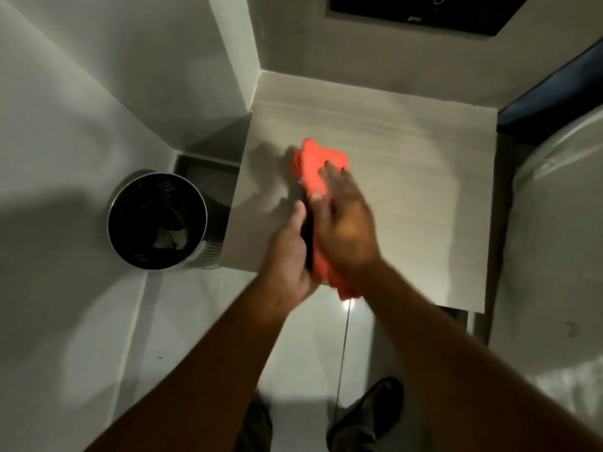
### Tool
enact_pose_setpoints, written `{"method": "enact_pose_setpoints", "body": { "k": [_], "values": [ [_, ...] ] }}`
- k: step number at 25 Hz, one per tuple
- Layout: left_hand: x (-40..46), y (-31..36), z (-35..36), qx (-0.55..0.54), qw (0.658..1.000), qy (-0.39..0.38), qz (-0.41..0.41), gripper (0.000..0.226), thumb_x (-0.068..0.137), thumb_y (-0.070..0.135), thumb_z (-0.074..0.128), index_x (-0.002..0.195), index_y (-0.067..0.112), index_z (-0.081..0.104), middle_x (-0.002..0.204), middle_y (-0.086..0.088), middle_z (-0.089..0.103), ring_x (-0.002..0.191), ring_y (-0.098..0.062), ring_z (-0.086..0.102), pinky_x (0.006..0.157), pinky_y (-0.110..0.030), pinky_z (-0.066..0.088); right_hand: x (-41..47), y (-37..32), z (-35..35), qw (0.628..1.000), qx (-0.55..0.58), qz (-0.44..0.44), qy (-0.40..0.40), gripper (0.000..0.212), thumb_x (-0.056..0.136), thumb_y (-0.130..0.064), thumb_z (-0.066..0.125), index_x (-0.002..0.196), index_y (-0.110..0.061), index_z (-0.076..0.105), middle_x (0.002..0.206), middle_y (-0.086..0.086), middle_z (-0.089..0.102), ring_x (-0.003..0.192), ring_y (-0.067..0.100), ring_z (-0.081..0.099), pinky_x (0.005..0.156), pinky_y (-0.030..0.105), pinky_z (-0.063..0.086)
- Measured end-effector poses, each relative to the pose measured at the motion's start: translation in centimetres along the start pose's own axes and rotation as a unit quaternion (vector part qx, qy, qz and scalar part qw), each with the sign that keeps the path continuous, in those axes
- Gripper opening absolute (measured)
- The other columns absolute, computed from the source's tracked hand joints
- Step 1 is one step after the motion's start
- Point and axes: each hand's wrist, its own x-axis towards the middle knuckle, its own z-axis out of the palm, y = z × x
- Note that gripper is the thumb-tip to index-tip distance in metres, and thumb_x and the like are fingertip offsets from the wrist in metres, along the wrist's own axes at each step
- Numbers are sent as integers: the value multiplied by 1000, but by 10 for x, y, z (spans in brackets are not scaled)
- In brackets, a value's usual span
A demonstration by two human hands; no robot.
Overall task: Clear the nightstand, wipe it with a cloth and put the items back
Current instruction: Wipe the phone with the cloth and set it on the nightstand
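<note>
The nightstand [408,177] has a pale, bare top and fills the middle of the view. Above its front left part my left hand [288,252] grips a thin black object [306,236], seen edge-on; what it is I cannot tell. My right hand [346,220] presses an orange cloth [315,168] flat against that black object. The cloth bunches past my fingertips and hangs out below my wrist. Both hands are blurred.
A round metal bin [156,220] with a dark liner and crumpled paper stands on the floor left of the nightstand. A white bed [554,256] lies along the right side. Walls close in behind and to the left. My sandalled foot [368,415] is on the tiled floor.
</note>
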Motion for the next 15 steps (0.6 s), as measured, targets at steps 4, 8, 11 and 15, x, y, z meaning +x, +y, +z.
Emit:
{"method": "enact_pose_setpoints", "body": {
  "k": [4, 8, 11, 15],
  "values": [
    [12, 3, 9, -4, 1000, -19, 20, 46, 106, 44, 39, 127, 14, 66, 111, -11, 75, 108, -26, 69, 95, -39, 55, 36, -4, -2, 998, 8, 47, 37, 47, 99, -35, 42, 137, -14, 59, 139, 10, 62, 131, 29, 54, 112, 44, 42],
    [37, 40, 4, 68, 996, 31, 51, 42, 95, 47, 60, 114, 12, 72, 93, -11, 77, 90, -27, 72, 86, -38, 59, -23, -4, -6, 996, -58, -26, -68, 50, 99, -29, 40, 145, -10, 50, 153, 11, 48, 145, 27, 38, 123, 36, 23],
    [63, 63, -11, 209, 964, 81, 144, 58, 67, 18, 90, 117, 3, 67, 99, -16, 75, 88, -35, 73, 86, -50, 59, -9, 25, -33, 991, -113, 1, 65, 61, 87, -40, 35, 132, -9, 62, 138, 14, 60, 125, 36, 54, 109, 49, 43],
    [77, 96, -10, 431, 864, 182, 189, 64, 57, 20, 92, 110, 12, 57, 104, -10, 70, 89, -30, 73, 72, -47, 64, 7, 40, -49, 961, -263, 87, 2, 50, 95, -44, 41, 127, -14, 64, 135, 16, 50, 117, 41, 49, 95, 46, 48]
  ]
}}
